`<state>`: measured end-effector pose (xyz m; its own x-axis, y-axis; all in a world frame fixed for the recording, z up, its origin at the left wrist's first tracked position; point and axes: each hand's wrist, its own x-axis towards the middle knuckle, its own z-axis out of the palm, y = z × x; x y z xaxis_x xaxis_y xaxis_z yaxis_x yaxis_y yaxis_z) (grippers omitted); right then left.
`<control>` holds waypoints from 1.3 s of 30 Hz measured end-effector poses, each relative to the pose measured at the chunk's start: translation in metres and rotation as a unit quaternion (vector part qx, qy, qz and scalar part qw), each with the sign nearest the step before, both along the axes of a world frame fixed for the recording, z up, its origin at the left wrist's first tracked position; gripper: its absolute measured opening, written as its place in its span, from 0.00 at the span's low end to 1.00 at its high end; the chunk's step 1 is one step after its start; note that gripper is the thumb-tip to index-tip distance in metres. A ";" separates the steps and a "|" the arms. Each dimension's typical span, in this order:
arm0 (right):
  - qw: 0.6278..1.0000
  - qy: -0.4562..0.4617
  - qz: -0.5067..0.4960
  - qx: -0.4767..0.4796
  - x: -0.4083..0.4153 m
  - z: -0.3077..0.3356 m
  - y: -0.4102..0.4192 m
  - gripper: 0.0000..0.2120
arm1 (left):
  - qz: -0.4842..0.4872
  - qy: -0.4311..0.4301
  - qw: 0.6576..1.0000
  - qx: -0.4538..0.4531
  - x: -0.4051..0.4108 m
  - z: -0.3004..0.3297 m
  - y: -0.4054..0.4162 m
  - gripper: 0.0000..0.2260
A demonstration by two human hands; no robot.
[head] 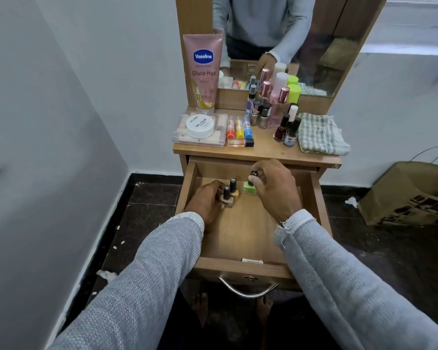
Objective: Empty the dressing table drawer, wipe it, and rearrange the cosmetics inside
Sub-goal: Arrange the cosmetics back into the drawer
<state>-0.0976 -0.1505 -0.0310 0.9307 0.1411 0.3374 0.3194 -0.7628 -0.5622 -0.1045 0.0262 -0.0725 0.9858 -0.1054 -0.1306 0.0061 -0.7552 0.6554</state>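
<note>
Drawer: pulled out from under the dressing table top, wooden floor mostly bare; metal handle on the front panel, nearest the camera.
In drawer: three nail polish btls w/ black caps, all upright, grouped toward the back-left.
Beige btl: frontmost of the three, touching the tan btl just behind it.
Green btl: to the right of the other two, slightly apart from them.
L hand: inside drawer, fingers curled round the base of the beige btl; how tight the hold is, can't tell exactly.
R hand: reaching in from the right, thumb and fingertips pinching the black cap of the green btl, whose base looks to sit on the drawer floor.
Sleeves: both arms in grey knit.
Tabletop, left: tall pink Vaseline tube standing against the mirror frame; clear plastic case w/ a white nail polish remover tub on top.
Tabletop, mid: row of small orange, yellow and blue tubes, lying beside the case.
Tabletop, right: cluster of upright btls — pink caps, lime-green caps, dark polish btls; checked cloth bunched at the right edge.
Mirror: reflects the person's torso and the btls.
Floor: dark tiles, brown paper bag right of the table, scraps of paper scattered about.
</note>
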 end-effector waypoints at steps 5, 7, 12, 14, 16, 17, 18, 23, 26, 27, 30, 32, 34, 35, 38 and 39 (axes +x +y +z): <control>0.999 0.030 -0.017 -0.005 0.008 -0.019 0.006 0.06 | -0.001 0.000 1.000 0.005 0.001 0.001 -0.001 0.18; 0.999 0.039 -0.018 -0.005 0.011 -0.024 0.011 0.05 | -0.003 0.002 1.000 0.002 0.001 0.001 -0.001 0.18; 0.999 0.047 -0.013 0.000 0.016 -0.028 0.022 0.05 | -0.006 0.003 1.000 -0.004 0.002 0.000 -0.001 0.17; 0.998 0.054 -0.013 0.009 0.016 -0.030 0.024 0.06 | -0.005 0.006 1.000 -0.006 0.001 0.000 -0.001 0.17; 0.998 0.064 -0.015 0.019 0.016 -0.032 0.024 0.07 | -0.005 0.007 1.000 -0.011 0.001 0.000 -0.001 0.17; 0.997 0.069 -0.014 0.021 0.016 -0.032 0.023 0.08 | -0.005 0.007 1.000 -0.013 0.001 0.000 -0.001 0.18; 0.997 0.074 -0.010 0.022 0.016 -0.033 0.022 0.10 | -0.005 0.008 1.000 -0.015 0.001 0.000 -0.001 0.18; 0.989 0.138 -0.007 0.058 0.017 -0.034 0.015 0.20 | -0.008 0.011 1.000 -0.013 0.001 -0.001 -0.002 0.18; 0.971 0.233 -0.005 0.047 0.015 -0.031 0.008 0.25 | -0.008 0.012 1.000 -0.007 0.001 0.000 -0.002 0.19; 0.963 0.266 0.011 0.034 0.013 -0.030 0.006 0.26 | -0.008 0.014 1.000 -0.007 0.002 0.000 -0.002 0.19; 0.950 0.308 0.047 -0.003 0.009 -0.034 0.008 0.30 | -0.011 0.014 1.000 -0.002 0.001 0.001 -0.003 0.19; 0.952 0.303 0.045 0.012 0.012 -0.041 0.014 0.30 | -0.014 0.011 1.000 0.003 0.001 0.001 -0.003 0.19; 0.953 0.298 0.038 0.028 0.015 -0.047 0.020 0.28 | -0.012 0.011 1.000 0.001 0.001 0.001 -0.003 0.19; 0.955 0.291 0.038 0.041 0.017 -0.052 0.022 0.28 | -0.011 0.011 1.000 0.002 0.001 0.001 -0.002 0.19; 0.957 0.282 0.045 0.052 0.016 -0.053 0.024 0.28 | -0.011 0.008 1.000 0.010 0.000 0.002 -0.003 0.19; 0.957 0.281 0.045 0.054 0.017 -0.054 0.024 0.28 | -0.011 0.010 1.000 0.012 0.000 0.002 -0.003 0.18</control>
<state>-0.0811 -0.1269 -0.0852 0.9553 0.2219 -0.1955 0.0054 -0.6740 -0.7387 -0.1046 0.0232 -0.0700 0.9804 -0.1237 -0.1534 0.0023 -0.7711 0.6367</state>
